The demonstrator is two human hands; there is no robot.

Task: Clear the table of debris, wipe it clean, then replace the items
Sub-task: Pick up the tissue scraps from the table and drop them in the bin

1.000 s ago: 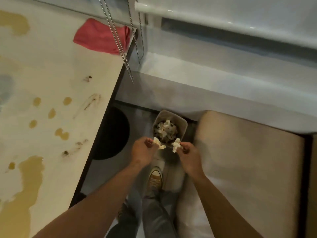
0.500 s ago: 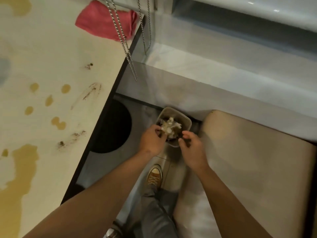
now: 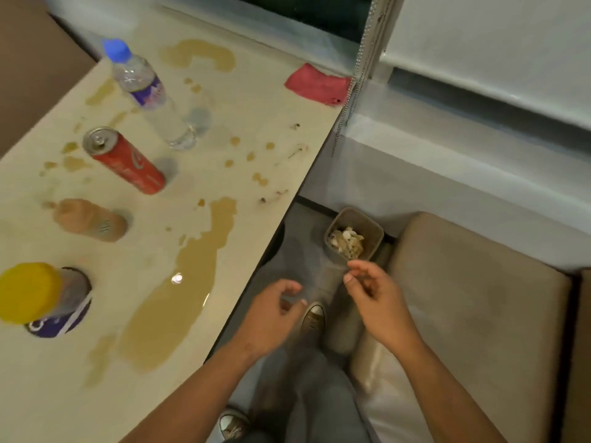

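While crumpled scraps fill the bin (image 3: 354,233) at centre right, the left hand (image 3: 271,310) and right hand (image 3: 372,294) hover loosely curled and empty, since the stained surface (image 3: 243,129) awaits wiping.

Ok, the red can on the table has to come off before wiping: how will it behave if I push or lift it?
The red can stands upright and narrow, so a push near the top would probably tip it, and then it could roll. Its tab looks unopened, so it is likely full and heavy. The table is wet with spills nearby, so it may slide.
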